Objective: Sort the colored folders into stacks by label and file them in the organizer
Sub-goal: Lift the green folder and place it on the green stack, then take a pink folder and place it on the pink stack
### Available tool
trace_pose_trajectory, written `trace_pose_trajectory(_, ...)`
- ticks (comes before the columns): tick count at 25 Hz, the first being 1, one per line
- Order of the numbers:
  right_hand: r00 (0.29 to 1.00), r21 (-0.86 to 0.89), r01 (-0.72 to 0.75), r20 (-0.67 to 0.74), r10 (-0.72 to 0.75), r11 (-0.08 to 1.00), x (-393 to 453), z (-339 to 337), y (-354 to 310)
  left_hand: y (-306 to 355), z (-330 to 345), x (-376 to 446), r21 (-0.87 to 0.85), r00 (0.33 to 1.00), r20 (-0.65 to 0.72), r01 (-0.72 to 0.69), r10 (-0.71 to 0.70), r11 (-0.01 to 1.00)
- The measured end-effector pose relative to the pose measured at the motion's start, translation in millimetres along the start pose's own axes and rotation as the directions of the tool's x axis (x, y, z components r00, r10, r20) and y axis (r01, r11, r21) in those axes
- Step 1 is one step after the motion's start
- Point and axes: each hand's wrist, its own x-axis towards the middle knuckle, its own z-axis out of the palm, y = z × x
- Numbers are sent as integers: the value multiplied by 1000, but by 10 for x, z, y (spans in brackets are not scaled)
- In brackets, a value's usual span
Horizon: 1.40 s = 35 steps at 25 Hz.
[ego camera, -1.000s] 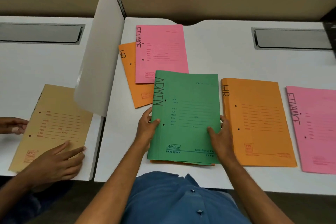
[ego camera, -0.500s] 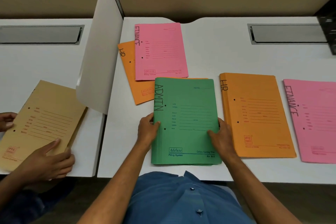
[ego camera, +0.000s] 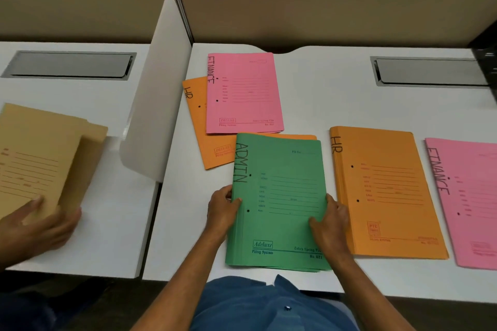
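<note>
White desk (ego camera: 336, 94), colored folders (ego camera: 382, 191)

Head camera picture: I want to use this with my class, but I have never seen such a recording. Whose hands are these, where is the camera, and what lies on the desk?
No machine here: a person wears a camera on the head, looking down at their own hands. The left hand and right hand grip the sides of a green folder stack marked ADMIN on the white desk. Right of it lie an orange HR stack and a pink FINANCE stack. Behind it, a pink FINANCE folder overlaps an orange HR folder. Beyond the white divider, another person's hand handles tan folders.
</note>
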Motion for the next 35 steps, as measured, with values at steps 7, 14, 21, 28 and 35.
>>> trace_pose_trajectory(7,999,-81,-9,-32,6,997,27,3,-70,46,9,8,22,1000,-9,-1,1,1000)
trace_pose_trajectory(14,999,-110,-26,-45,21,994,77,1,-130,55,-56,106,35,999,24,35,-36,999)
trace_pose_trajectory(21,992,-46,102,-75,-105,994,416,29,-582,367,-245,405,99,989,-146,-9,23,995)
trace_pose_trajectory(28,966,33,256,-36,-254,966,1380,164,-1559,1072,-558,1396,62,947,-297,-105,118,993)
trace_pose_trajectory(35,981,88,182,49,-186,979,2275,363,-2160,1333,-691,2201,39,954,-300,-4,15,999)
